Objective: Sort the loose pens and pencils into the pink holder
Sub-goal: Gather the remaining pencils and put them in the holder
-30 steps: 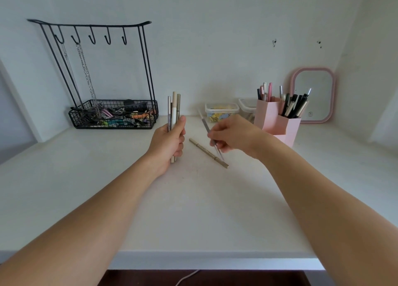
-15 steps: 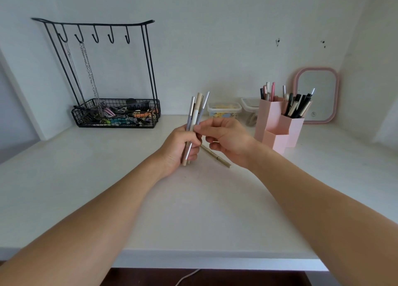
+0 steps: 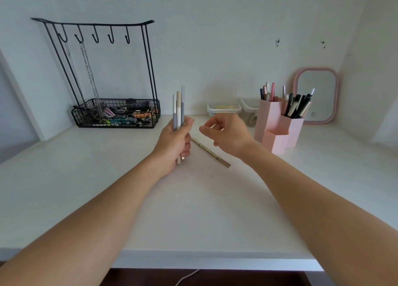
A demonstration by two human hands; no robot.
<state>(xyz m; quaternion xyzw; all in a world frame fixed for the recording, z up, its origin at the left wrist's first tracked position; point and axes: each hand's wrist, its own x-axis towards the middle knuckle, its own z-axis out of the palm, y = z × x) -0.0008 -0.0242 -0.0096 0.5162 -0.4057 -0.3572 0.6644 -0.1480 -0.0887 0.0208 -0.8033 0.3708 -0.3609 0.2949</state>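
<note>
at mid worktop (image 3: 129,199), the left hand (image 3: 175,144) is wrapped round a bundle of pens (image 3: 178,111), about three or four, held upright with long axes near vertical, tops pointing up toward the wall, lower ends poking out under the fist. right hand (image 3: 226,134) hovers just beside it, fingers loosely curled, holding nothing. one loose pencil (image 3: 212,153) lies flat on the worktop between and below the two hands, long axis diagonal, far end toward the left hand, near end pointing down-right toward the viewer. pink holder (image 3: 277,124) sits well to the right, already stocked with pens standing tip-up. step looks like gathering: last stray left. next move probably calls for the right hand to drop, pinch the pencil mid-shaft, add it to the bundle or carry it straight to the holder, turning it upright first.
</note>
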